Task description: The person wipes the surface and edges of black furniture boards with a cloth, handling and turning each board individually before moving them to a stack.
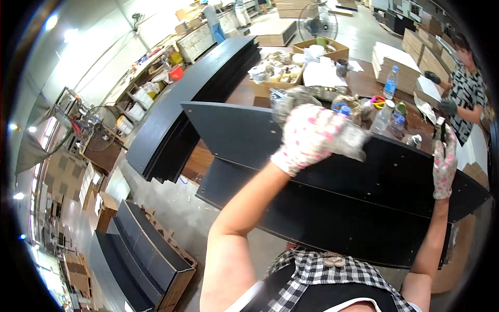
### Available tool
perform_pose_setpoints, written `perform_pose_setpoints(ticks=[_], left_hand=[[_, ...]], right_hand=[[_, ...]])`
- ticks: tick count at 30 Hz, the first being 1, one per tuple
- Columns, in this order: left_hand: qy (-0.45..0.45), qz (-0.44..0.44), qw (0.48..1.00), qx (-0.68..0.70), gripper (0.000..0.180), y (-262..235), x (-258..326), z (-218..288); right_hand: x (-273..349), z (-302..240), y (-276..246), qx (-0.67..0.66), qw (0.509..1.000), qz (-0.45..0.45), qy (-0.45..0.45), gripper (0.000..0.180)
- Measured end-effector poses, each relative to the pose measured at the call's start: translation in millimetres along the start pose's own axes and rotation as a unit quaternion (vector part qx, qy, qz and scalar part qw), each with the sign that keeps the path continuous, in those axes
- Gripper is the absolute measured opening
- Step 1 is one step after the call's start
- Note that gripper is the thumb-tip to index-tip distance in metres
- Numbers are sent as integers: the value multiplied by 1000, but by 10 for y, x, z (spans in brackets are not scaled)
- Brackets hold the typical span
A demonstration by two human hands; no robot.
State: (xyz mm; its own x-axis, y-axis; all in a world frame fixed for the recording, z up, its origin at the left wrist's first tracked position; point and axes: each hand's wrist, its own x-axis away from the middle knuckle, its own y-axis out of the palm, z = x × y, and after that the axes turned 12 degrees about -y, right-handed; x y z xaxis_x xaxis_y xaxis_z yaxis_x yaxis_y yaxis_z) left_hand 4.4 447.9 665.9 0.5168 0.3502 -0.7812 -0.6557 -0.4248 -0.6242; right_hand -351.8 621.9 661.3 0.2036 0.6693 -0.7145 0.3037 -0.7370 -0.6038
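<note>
My left hand, in a white glove with pink spots, is closed on a crumpled greyish rag over the upper black panel; motion blurs it. Farther right, my right hand, gloved alike, points upward beside the panel's far edge. Between its fingers is a slim black thing with a white tip, whose kind I cannot make out. The black panel assembly lies before me, one long board tilted up behind another. Small round marks dot the upper board.
Bottles, scraps and open cartons crowd the brown table behind the panels. A stack of long black boards stands at left, with another black stack lower left. A co-worker handles pale boards at right; a fan stands farther back.
</note>
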Motion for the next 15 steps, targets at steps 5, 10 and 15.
perform_pose_setpoints(ticks=[5,10,15], left_hand=[[-56,15,984,-169,29,-672,385,-1465],[-389,274,857,197,15,-1026,1159,-2896],[-617,207,659,376,49,-723,1910,-3176]], right_hand=[[4,328,35,18,998,20,-52,41],[62,462,38,69,996,3,-52,41],[-12,-18,34,-94,992,42,78,39]])
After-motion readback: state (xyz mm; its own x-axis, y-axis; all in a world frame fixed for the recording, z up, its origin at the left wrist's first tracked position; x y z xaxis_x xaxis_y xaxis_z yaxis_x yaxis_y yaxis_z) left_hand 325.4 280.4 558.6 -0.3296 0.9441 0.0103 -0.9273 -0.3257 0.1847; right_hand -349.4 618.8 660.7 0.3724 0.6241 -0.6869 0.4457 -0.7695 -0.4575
